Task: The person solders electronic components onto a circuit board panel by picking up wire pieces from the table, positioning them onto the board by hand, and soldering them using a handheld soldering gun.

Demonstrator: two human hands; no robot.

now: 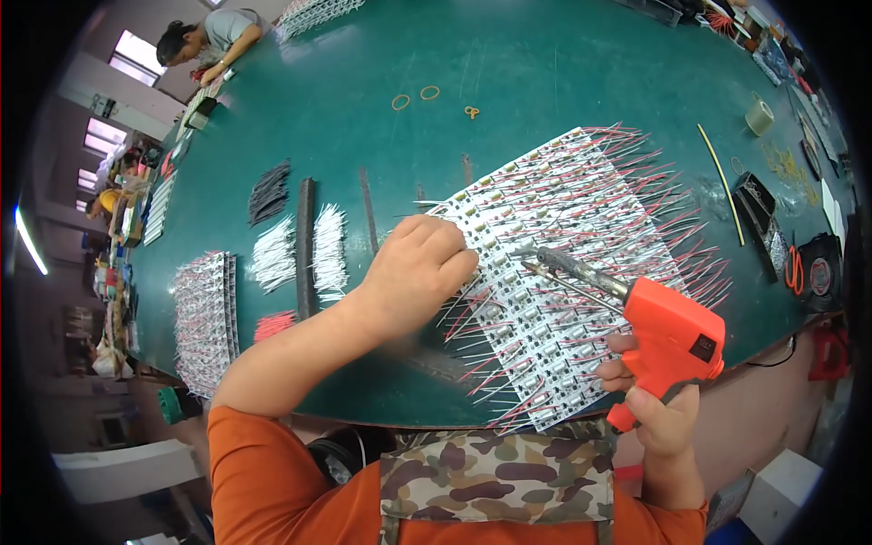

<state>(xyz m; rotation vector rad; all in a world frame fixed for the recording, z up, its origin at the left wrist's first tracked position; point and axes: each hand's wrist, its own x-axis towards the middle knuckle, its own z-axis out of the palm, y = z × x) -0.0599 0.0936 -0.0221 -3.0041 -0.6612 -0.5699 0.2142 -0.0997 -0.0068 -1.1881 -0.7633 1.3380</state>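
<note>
- An electronics assembly workshop
- Broad green-topped worktable [545, 77]
- Near right: white circuit-board panel [530, 320] with red wires [622, 137], orange-red plastic soldering gun [674, 329]
- Left: bunched short white wires [329, 250]
- Far left: grey-shirted person [229, 31], bent over

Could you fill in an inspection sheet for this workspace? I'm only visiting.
Surface: green tabletop, faint pale marks.
Job's things: white circuit boards in rows, red and white wires sticking out; loose white wires and black wires bundled at left.
Clutter: rubber bands; orange-handled scissors.
Left hand: curled at the boards' left edge; grip unclear.
Right hand: holding an orange gun-shaped tool.
Cables: black cable near the table's right edge.
Surroundings: another person bent over, far left.
</note>
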